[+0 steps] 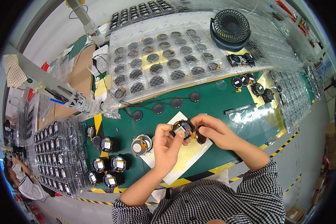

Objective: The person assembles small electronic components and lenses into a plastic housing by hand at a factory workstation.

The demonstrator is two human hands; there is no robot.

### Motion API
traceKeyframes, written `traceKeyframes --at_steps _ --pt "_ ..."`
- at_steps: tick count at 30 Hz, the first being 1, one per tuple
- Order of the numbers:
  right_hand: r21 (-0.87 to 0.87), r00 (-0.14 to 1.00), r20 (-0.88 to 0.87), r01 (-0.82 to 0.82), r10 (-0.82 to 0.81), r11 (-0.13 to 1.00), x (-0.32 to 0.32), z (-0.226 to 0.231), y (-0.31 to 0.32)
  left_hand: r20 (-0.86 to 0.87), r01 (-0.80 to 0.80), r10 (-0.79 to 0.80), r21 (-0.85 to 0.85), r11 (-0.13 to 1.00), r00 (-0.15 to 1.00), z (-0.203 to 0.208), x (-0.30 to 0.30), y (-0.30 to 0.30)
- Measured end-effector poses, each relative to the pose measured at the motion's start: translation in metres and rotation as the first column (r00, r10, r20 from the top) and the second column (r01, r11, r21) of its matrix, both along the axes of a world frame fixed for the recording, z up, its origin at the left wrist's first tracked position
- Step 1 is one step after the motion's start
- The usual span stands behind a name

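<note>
My left hand (165, 148) grips a round black watch body (181, 128), tilted so that its open inside with circuitry and a pale label shows. My right hand (218, 131) pinches a dark round cover (201, 135) beside it. A bit of orange flex cable shows between the two parts; whether it joins them I cannot tell. Both are held above a yellow-and-white sheet (171, 170) on the green mat. Left of my left hand lies a round white part with an orange flex cable (141, 145).
Several watch bodies (118, 163) stand at the left, next to stacked clear trays (50, 156). A large clear tray of round parts (173, 63) lies at the back. Black cabled discs (158, 108) lie before it. A fan (231, 28) and a marker (239, 108) are to the right.
</note>
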State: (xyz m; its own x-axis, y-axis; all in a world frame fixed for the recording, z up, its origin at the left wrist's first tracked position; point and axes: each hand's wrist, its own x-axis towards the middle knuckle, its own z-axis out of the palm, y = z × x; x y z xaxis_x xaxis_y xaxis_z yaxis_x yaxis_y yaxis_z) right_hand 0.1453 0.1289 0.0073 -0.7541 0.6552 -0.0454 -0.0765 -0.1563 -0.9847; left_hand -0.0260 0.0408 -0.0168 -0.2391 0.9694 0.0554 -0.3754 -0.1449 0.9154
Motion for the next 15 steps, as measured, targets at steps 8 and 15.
traceKeyframes --at_steps 8,15 --pt "0.137 0.988 0.108 -0.123 0.109 0.983 0.009 -0.022 0.017 -0.139 -0.057 0.062 0.042 0.997 0.988 -0.005 -0.005 0.004" --pt "-0.344 0.975 -0.003 -0.209 0.222 0.915 0.013 -0.004 0.021 -0.266 -0.011 0.045 0.129 0.992 0.963 0.001 -0.002 0.003"
